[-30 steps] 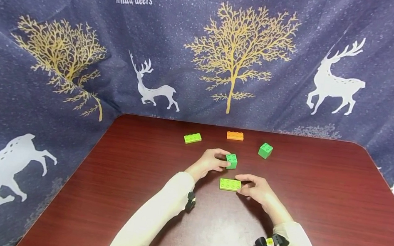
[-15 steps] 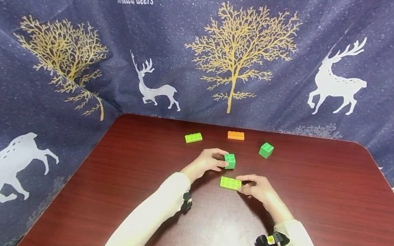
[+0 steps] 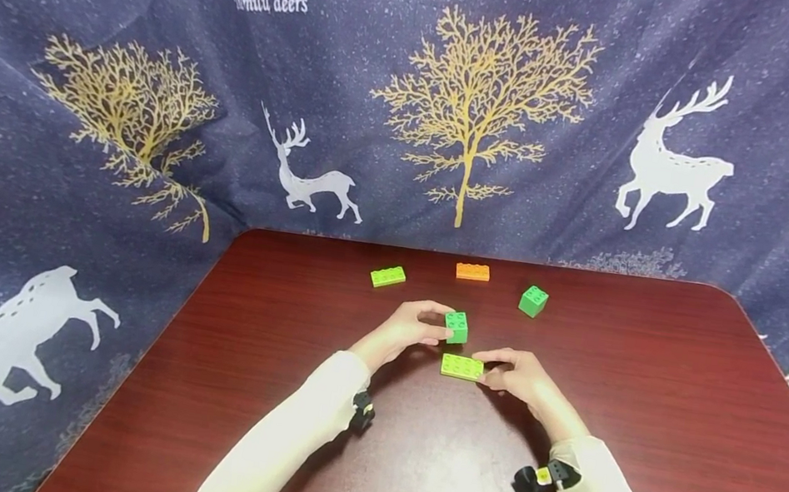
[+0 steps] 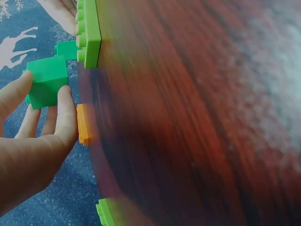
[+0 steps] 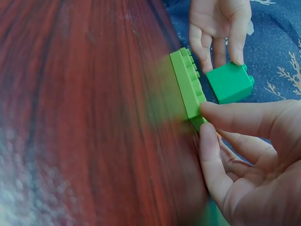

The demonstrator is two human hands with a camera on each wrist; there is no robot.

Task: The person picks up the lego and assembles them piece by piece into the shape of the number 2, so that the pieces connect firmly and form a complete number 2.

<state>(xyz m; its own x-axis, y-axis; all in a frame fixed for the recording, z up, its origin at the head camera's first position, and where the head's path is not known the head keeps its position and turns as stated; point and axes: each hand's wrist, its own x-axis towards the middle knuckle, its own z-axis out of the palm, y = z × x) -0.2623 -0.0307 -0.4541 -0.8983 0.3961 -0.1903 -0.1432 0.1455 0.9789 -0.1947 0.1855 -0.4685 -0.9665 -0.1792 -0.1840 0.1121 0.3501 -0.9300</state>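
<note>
Pinching green block point(image 3: 456, 329), lime brick point(image 3: 459, 366) — hands point(image 3: 407, 330) point(image 3: 520, 378) well inside table edges point(image 3: 617, 279).

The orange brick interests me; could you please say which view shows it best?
The head view: the orange brick lies whole and unblocked near the far edge of the table, studs visible. The left wrist view shows it narrow, nearly edge-on; the right wrist view, only a sliver, mostly hidden by the right hand.
</note>
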